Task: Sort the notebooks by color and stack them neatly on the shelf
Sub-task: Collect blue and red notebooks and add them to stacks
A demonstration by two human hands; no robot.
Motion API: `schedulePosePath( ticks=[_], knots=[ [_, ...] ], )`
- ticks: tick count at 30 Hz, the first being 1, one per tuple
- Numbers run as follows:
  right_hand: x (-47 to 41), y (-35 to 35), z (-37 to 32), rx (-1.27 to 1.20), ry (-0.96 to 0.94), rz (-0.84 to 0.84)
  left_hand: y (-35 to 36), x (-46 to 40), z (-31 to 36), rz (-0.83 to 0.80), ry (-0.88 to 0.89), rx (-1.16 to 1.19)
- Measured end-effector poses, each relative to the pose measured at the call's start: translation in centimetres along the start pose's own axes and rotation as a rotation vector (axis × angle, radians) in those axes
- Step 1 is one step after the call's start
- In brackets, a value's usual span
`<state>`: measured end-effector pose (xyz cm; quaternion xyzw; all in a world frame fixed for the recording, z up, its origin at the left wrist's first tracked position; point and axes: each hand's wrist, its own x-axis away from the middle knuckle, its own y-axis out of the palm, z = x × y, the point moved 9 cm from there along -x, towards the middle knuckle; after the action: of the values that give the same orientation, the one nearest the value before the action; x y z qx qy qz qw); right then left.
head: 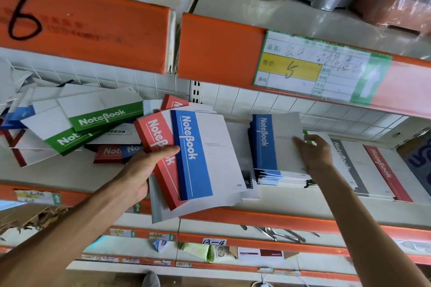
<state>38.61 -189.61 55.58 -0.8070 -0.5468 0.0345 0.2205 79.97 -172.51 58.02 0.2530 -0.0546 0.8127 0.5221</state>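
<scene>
- Nearest, left hand (142, 170) gripping a fanned bundle of notebooks, thumb clamped across the covers: a blue-spined notebook (205, 154) on top, a red-spined notebook (158, 147) beneath it, grey sheets below those.
- Bundle held out over the front lip of the shelf (256, 216), probably as a supply to draw from while the other hand does the placing.
- Right hand (314, 154) resting on the top cover of the blue stack (277, 147), fingers laid fairly flat, likely pressing and squaring it; a sliver of green showing just behind the fingers, unclear what it is.
- Blue stack lying just right of the held bundle, edges fairly even, so apparently the sorted pile for that colour.
- Further right, past the right hand, a grey-spined notebook (347, 163) and another red-spined one (384, 170) lying flat, each probably starting its own colour pile.
- Farther back and left, well apart from both hands, an unsorted heap: green notebooks (102, 121) tilted over red and blue ones.
- Judged only partly done: most of the heap not yet sorted.
</scene>
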Motion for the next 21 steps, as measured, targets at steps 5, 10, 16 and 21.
schedulePosePath(
  ticks=[5, 10, 16, 21],
  knots=[
    [-2.0, -1.5, 0.4, 0.280, -0.031, 0.070, 0.1, 0.2, 0.2, 0.013, 0.018, 0.007],
    [-1.7, -1.4, -0.3, 0.519, -0.182, 0.080, 0.1, 0.3, 0.3, 0.004, 0.029, 0.023],
    [-1.1, -0.9, -0.7, 0.651, -0.256, 0.087, 0.1, 0.1, 0.5, 0.018, 0.045, 0.013],
    [-0.5, 0.3, -0.7, 0.750, -0.305, 0.042, -0.4, -0.2, 0.2, 0.016, 0.047, 0.000]
  ],
)
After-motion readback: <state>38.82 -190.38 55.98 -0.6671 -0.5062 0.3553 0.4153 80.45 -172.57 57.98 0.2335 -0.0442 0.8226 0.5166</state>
